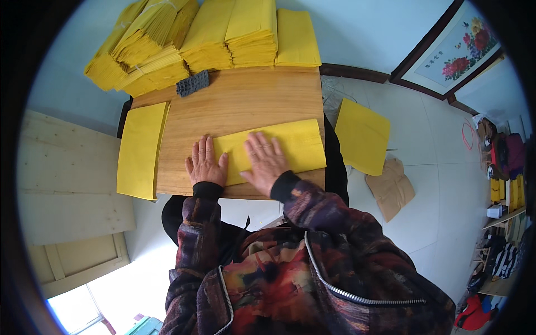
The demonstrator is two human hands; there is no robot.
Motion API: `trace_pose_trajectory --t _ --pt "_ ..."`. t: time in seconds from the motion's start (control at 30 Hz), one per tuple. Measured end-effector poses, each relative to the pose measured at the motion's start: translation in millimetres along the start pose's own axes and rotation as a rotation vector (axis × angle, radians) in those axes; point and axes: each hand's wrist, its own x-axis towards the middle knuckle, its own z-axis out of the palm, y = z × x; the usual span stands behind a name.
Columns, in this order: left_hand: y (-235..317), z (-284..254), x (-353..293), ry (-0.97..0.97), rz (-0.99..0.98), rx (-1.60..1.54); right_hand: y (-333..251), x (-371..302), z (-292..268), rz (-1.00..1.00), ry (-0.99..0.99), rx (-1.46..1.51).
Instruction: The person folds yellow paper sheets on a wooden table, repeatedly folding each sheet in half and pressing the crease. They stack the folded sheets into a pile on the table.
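A folded sheet of yellow paper (298,146) lies crosswise on the near part of the wooden table (245,100). My right hand (265,162) rests flat on it, fingers stretched toward the far edge. At the sheet's left end lies my left hand (206,163), palm down with fingers out and thumb apart, partly on the wood. Neither hand grips anything. To the left, a flat pile of yellow sheets (139,151) sits along the table's edge. What lies beneath my palms is hidden.
Several tall stacks of folded yellow paper (251,33) line the table's far side. In front of them is a dark grey ridged block (192,83). On the floor at right are a yellow square stack (363,135) and a brown paper piece (391,190). Pale wooden boards (72,178) stand left.
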Motion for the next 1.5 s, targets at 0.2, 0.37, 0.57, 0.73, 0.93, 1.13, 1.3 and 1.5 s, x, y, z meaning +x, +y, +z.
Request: trace_pose_trajectory --t 0.2,0.37,0.57,0.73,0.93,1.13,1.3,1.5 --pt "-0.1 -0.5 -2.4 -0.019 -0.009 -0.012 56.5 -29.1 -24.3 0.161 0.09 -0.083" --pt "0.6 -1.5 -5.7 -0.04 -0.038 -0.017 92.1 -46.3 -41.9 0.244 0.116 -0.127" --pt "0.8 9.4 -7.6 0.01 -0.046 -0.073 117.7 -71.0 -56.3 0.271 0.519 0.265" --pt "-33.5 4.2 -0.3 0.153 0.038 -0.665 103.9 -60.2 -56.3 0.142 0.468 0.287" --pt "-92.1 -13.6 -54.0 0.316 -0.211 -1.385 106.2 -56.6 -74.0 0.151 0.428 0.311" --pt "-61.3 -2.8 -108.1 0.379 -0.146 -0.895 80.5 -50.7 -80.1 0.05 0.369 0.258" --pt "-39.1 -10.5 -107.9 0.373 -0.033 -0.556 46.6 -40.5 -69.3 -0.082 0.254 0.195" --pt "-19.9 -25.1 -84.9 0.259 0.185 -0.327 35.0 -28.7 -58.3 -0.121 0.222 0.145"
